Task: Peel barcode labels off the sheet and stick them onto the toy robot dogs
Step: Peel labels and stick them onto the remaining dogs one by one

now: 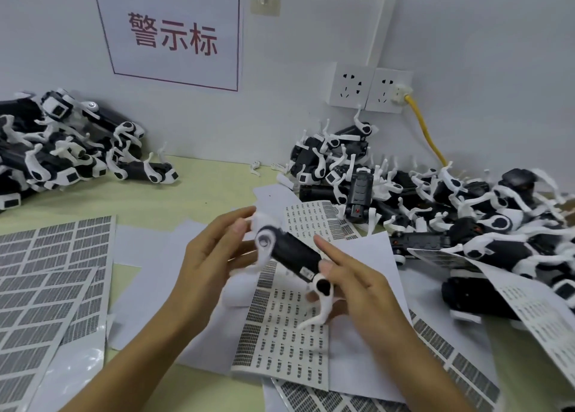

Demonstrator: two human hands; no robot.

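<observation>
Holding a black-bodied plastic toy robot dog with white legs (291,256) above the middle of the pale green desk (193,190), the person has both hands on it. The left hand (214,256) grips the dog's upper end, fingers curled round the white hip and leg there. The right hand (361,284) grasps the lower end, its thumb lying on the black body beside a small white barcode label (306,272), its index finger stretched out straight along the body. The dog tilts, one end higher and further away.

Directly under it lies a white sheet of small barcode labels (286,333), on top of blank white backing papers (373,312). Two larger sheets of grey barcode labels (53,274) lie at the left of the desk. One heap of black-and-white toy dogs (62,147) sits at the back left against the wall, a bigger heap (451,212) at the right. On the wall hang a white sign with red characters (172,35) and two white sockets (367,89), one with a yellow cable (426,134) plugged in.
</observation>
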